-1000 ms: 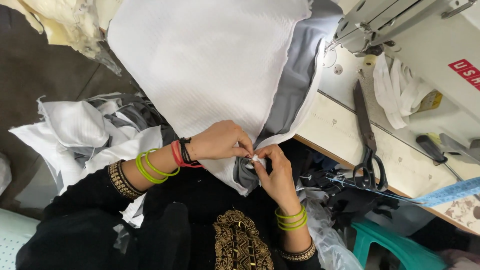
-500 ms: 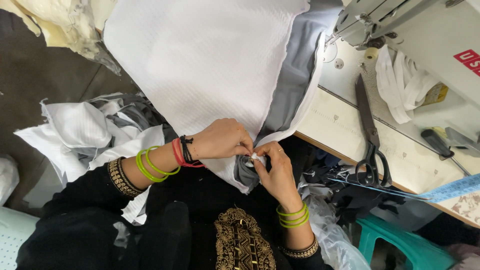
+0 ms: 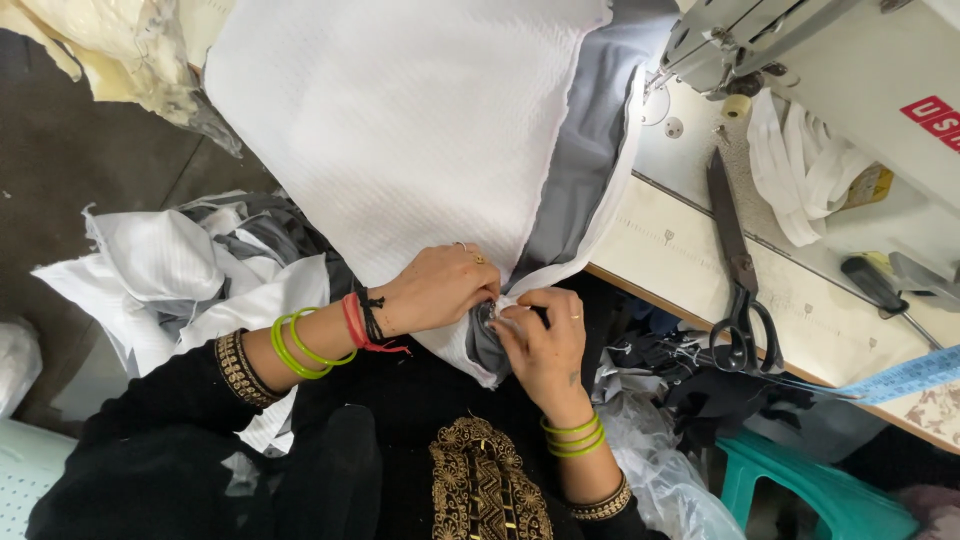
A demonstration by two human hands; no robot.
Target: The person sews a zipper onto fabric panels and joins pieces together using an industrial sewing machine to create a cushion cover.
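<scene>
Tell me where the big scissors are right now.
In the head view, the scissors lie on the sewing table, right of the white fabric and the hands, beside the sewing machine.

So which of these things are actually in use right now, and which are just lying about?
In use:
- left hand and right hand, pinching one corner
- white textured fabric
- grey fabric layered with it

Lying about:
- black scissors on the table
- sewing machine
- blue measuring tape
- heap of fabric offcuts
- teal stool
</scene>
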